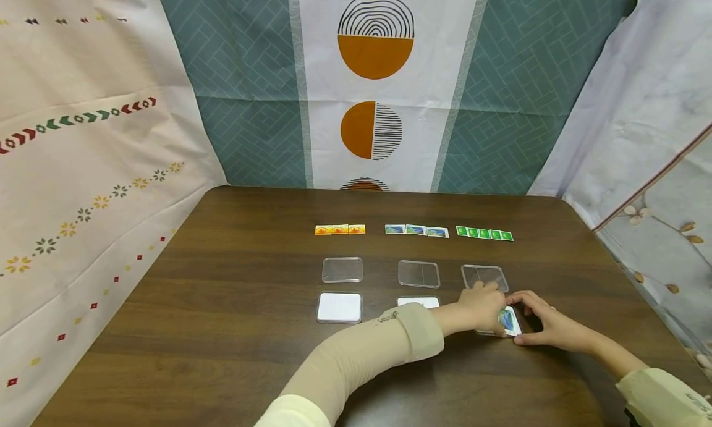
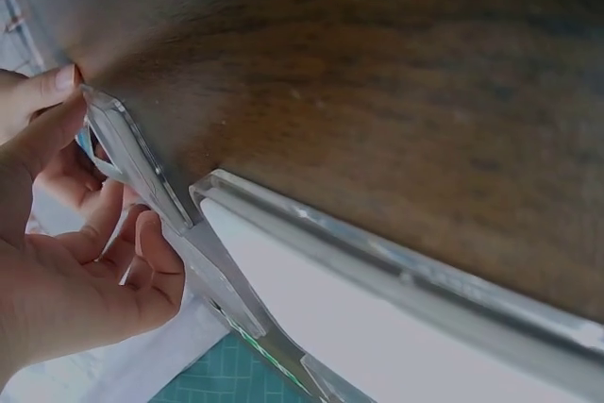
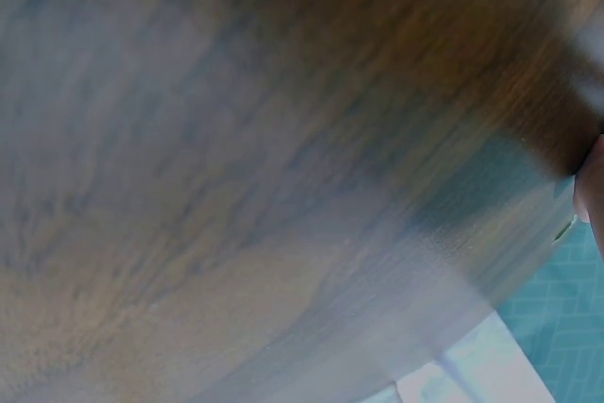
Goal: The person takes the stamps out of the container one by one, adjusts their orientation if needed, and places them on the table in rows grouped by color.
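Observation:
At the right of the table, both hands meet at a flat clear plastic case [image 1: 491, 333] with a white insert and a blue-green stamp-like picture [image 1: 507, 321] on it. My left hand [image 1: 483, 306] grips the left side, thumb at the near edge, covering much of the case. In the left wrist view the thumb of the left hand [image 2: 71, 271] is at a corner of the case [image 2: 137, 153]. My right hand [image 1: 550, 325] holds the right end between thumb and fingers. Only a bit of a hand shows at the edge of the right wrist view.
Beyond the hands lies a clear lid [image 1: 485, 277]; two more lids [image 1: 418, 274] [image 1: 342, 270] lie to its left. Two white-filled cases [image 1: 339, 308] [image 1: 418, 302] sit nearer. Behind are rows of orange stamps [image 1: 340, 229], blue stamps [image 1: 416, 230] and green stamps [image 1: 484, 233].

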`<state>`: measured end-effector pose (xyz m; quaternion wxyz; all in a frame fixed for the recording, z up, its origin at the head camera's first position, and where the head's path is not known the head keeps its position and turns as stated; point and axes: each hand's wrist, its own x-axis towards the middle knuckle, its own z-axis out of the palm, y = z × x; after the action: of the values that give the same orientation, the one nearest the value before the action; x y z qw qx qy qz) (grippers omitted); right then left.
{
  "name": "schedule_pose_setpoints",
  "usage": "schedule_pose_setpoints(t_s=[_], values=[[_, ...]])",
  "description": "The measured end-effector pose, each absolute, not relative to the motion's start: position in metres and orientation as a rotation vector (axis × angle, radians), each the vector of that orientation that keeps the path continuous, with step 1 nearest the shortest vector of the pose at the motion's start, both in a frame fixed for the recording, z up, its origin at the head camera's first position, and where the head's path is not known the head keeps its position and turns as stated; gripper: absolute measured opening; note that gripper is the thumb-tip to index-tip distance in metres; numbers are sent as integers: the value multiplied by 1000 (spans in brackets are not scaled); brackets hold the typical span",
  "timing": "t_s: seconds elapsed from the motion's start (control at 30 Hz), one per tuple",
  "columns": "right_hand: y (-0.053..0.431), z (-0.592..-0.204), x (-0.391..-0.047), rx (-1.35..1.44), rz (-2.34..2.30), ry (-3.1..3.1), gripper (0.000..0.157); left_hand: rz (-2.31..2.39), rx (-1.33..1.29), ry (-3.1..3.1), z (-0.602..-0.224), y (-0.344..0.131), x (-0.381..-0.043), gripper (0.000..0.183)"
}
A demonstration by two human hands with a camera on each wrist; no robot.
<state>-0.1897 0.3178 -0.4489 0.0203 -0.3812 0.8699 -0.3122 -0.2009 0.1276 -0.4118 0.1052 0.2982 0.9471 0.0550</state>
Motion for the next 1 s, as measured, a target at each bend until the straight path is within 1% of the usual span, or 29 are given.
schedule_pose_setpoints(t_s=[0.27, 0.63, 1.0], values=[[317, -449, -190, -1218, -986, 2693, 62, 190, 902, 2801, -410, 125, -201, 44], [317, -449, -189, -1208, -992, 2690, 62, 173, 978, 2819, -411, 120, -200, 30], [316, -448, -190, -1214, -1001, 2691, 61, 251, 1049, 2832, -404, 112, -207, 30]])
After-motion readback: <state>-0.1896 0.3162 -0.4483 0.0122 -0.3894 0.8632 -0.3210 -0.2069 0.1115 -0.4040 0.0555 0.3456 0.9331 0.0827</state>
